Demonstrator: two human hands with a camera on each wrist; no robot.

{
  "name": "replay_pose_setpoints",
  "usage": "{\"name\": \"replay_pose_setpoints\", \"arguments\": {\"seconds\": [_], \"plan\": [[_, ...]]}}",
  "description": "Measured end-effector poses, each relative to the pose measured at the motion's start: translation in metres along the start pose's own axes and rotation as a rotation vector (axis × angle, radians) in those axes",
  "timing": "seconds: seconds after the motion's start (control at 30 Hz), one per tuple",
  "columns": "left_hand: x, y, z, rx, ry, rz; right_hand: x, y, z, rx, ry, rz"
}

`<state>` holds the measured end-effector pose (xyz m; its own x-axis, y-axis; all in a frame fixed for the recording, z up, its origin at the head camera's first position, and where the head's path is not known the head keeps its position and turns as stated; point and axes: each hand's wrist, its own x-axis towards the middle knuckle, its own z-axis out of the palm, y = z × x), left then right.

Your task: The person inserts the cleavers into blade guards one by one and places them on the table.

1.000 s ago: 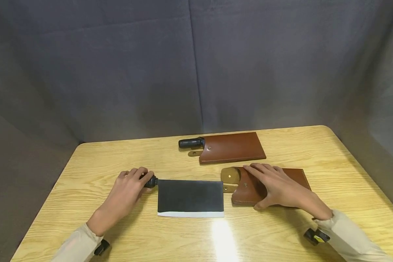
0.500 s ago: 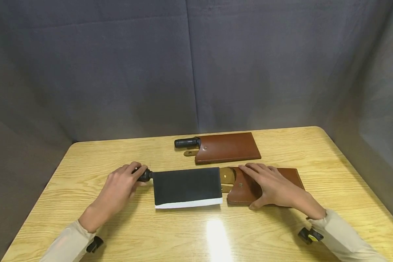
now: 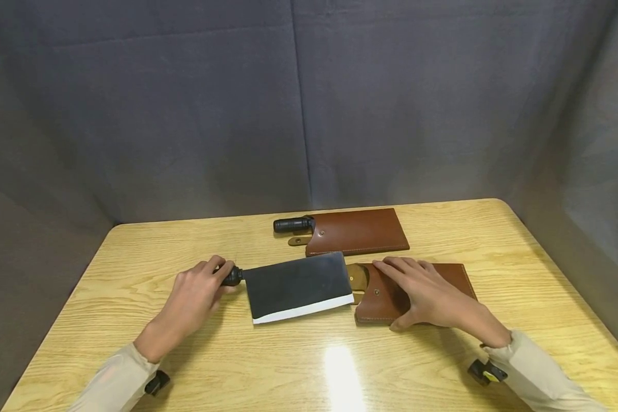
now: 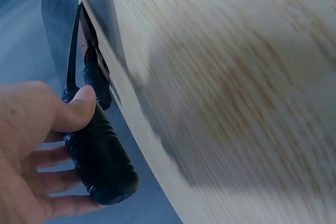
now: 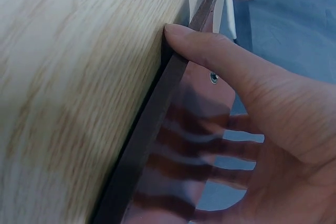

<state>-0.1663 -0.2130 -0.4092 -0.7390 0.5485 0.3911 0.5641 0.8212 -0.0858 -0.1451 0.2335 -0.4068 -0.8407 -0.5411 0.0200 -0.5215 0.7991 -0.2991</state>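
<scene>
My left hand (image 3: pixel 198 289) grips the black handle of a cleaver (image 3: pixel 298 286), and the left wrist view shows the thumb and fingers around that handle (image 4: pixel 100 156). Its dark blade with a pale cutting edge is raised off the table and slants up to the right. The blade's end overlaps the tan strap and flap of a brown leather knife sheath (image 3: pixel 383 303); whether they touch I cannot tell. Across this sheath spans my right hand (image 3: pixel 430 292), thumb on the near edge, fingers toward the far edge. In the right wrist view the thumb presses the sheath's edge (image 5: pixel 152 124).
Behind the blade lies a second brown sheath (image 3: pixel 360 232) with a black-handled cleaver (image 3: pixel 290 225) in it. Everything is on a wood-grain table (image 3: pixel 226 372). Grey cloth (image 3: pixel 211 114) hangs behind and at both sides.
My left hand has lifted the cleaver off the table and tilted it, its blade end now higher and over the sheath's flap. The right hand stays on the sheath; the view shifts slightly.
</scene>
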Motion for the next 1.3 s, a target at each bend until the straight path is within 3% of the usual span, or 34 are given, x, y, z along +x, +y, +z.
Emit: {"name": "replay_pose_setpoints", "arguments": {"seconds": [0.67,1.3], "plan": [[0.002,0.009,0.008,-0.027,0.008,0.0,0.005,-0.006,-0.001,0.021,0.064,0.01],[0.002,0.012,0.007,-0.047,-0.007,0.005,0.01,-0.01,0.005,-0.04,0.079,-0.001]]}}
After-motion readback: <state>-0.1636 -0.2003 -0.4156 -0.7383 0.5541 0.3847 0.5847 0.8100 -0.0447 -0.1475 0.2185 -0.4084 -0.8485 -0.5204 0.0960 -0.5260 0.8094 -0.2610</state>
